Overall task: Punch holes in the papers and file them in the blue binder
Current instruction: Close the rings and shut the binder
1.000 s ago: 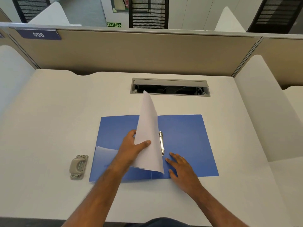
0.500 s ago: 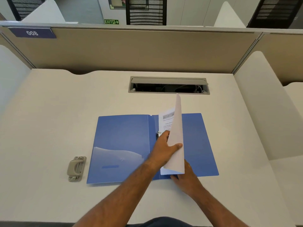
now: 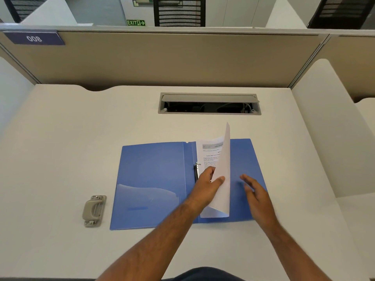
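The blue binder (image 3: 154, 179) lies open flat on the desk, its metal ring clip (image 3: 196, 171) at the spine. My left hand (image 3: 207, 185) pinches the white papers (image 3: 223, 165), which stand curled on edge over the binder's right half, printed side facing left. My right hand (image 3: 253, 191) hovers with fingers apart over the right cover, just right of the papers and apart from them. A grey hole punch (image 3: 94, 210) sits on the desk left of the binder.
An open cable tray (image 3: 209, 104) is recessed in the white desk (image 3: 60, 138) behind the binder. Beige partition walls stand at the back and white dividers on both sides.
My left hand has swung the papers from the binder's left half over the rings to the right half. My right hand has lifted off the cover and moved right, out from under the papers.
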Demonstrator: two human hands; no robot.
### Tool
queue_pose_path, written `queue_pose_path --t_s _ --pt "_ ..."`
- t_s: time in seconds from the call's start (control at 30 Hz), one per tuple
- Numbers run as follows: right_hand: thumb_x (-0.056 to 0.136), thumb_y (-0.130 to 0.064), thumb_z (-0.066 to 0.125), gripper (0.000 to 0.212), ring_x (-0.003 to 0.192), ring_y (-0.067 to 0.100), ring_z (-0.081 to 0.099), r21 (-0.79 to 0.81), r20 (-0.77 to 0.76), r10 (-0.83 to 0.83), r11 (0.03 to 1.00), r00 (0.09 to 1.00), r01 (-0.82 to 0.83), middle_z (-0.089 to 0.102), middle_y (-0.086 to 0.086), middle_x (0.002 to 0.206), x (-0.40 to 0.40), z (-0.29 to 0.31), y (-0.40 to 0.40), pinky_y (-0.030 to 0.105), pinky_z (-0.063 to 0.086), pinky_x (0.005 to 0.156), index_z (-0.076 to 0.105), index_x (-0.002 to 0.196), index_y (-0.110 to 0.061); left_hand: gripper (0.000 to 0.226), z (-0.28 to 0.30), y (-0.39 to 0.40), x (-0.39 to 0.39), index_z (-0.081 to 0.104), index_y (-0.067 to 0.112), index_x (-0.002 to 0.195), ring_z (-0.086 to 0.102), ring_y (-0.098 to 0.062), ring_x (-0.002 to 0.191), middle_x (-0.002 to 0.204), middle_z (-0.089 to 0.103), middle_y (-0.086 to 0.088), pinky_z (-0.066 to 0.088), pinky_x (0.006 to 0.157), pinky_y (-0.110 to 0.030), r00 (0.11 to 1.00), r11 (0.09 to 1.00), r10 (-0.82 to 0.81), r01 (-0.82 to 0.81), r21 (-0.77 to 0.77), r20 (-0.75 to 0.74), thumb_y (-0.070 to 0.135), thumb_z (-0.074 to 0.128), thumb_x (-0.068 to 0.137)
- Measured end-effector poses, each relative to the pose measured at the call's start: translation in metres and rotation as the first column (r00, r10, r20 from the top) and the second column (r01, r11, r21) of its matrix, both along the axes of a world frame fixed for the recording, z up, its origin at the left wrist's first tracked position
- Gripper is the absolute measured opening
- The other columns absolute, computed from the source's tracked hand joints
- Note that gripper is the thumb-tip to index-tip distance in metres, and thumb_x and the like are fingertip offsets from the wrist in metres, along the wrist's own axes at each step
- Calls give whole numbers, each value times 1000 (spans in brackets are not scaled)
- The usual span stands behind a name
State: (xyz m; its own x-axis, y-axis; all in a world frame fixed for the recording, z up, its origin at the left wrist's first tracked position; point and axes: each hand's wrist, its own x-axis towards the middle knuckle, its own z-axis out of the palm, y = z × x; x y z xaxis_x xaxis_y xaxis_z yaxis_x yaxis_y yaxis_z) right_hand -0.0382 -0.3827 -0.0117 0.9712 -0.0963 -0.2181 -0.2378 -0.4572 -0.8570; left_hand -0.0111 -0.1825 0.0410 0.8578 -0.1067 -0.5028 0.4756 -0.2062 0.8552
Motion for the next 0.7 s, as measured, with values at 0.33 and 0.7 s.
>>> queue_pose_path --t_s 0.33,0.7 --pt "110 -17 48 36 135 3 51 11 133 41 999 990 -43 56 -10 148 38 24 12 0 39 100 58 145 -25 44 -12 -17 1 41 27 146 55 -24 129 148 51 2 52 104 -45 989 987 -146 148 64 -25 39 53 105" --pt "107 -36 44 40 139 6 49 -306 265 457 875 849 -375 63 -8 143 47 29 58 30 25 126 66 137 -21 52 -25 -12 -33 38 42 153 45 -8 143 157 46 14 36 119 -35 872 894 -449 433 119 194 59 43 105"
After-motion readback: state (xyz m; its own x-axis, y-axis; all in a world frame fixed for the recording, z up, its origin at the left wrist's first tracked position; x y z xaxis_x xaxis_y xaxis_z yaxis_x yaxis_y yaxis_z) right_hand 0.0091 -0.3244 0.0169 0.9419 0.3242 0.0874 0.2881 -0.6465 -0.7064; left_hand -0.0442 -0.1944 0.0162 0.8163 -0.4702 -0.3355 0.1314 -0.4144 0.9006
